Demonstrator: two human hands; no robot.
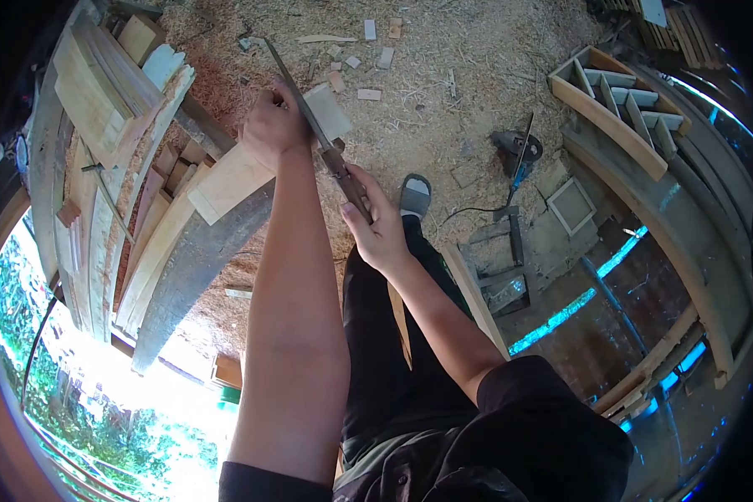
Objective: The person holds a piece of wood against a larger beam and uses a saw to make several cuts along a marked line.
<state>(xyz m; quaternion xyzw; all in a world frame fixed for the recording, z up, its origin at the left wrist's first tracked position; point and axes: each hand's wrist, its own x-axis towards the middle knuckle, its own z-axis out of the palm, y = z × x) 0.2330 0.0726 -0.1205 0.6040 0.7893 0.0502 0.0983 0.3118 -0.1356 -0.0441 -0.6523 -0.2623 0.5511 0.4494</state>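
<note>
My right hand (375, 219) is wrapped round the wooden handle of what looks like a handsaw (299, 99). Its long, narrow dark blade points up and to the left, seen nearly edge-on, so no teeth can be made out. A pale wooden board (230, 182) runs under the blade, with its end showing on the far side. My left hand (274, 127) is closed on this board, close beside the blade; part of its grip is hidden.
Stacked planks (100, 84) lie at left, by a dark curved beam (197, 259). Several cut blocks (369, 94) lie among floor shavings. At right are a corded power tool (514, 155), a small frame (571, 206) and a divided wooden tray (598, 96). My sandalled foot (415, 196) is below.
</note>
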